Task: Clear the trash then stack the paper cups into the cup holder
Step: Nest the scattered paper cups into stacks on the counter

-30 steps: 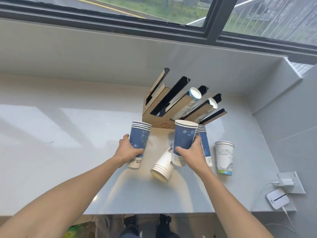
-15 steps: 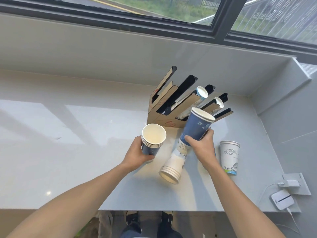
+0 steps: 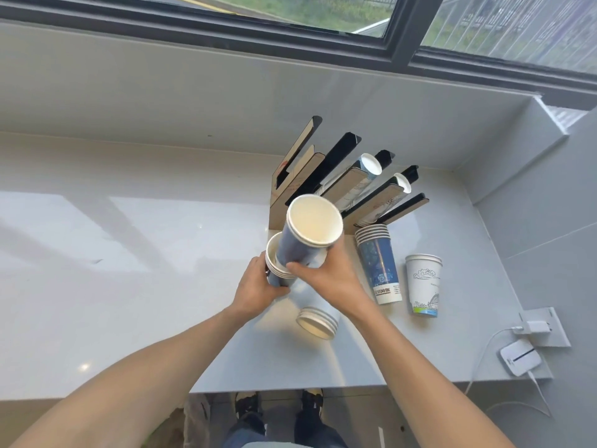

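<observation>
Since 0.5 s ago, right hand [image 3: 326, 279] gripping blue cups [image 3: 305, 240] apparently entered left hand's [image 3: 255, 289] clasped stack [image 3: 277, 265].

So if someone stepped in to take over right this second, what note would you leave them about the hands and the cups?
Left hand: holding a short stack of blue paper cups.
Right hand: holding a second blue cup stack, its base going into the left stack.
On the grey counter: a white cup stack lying on its side, an upright blue cup stack, a single white printed cup.
Wooden slotted cup holder: two slots hold cups.
Done: some cups loaded.
Left: load held and loose cups. No trash visible.
</observation>
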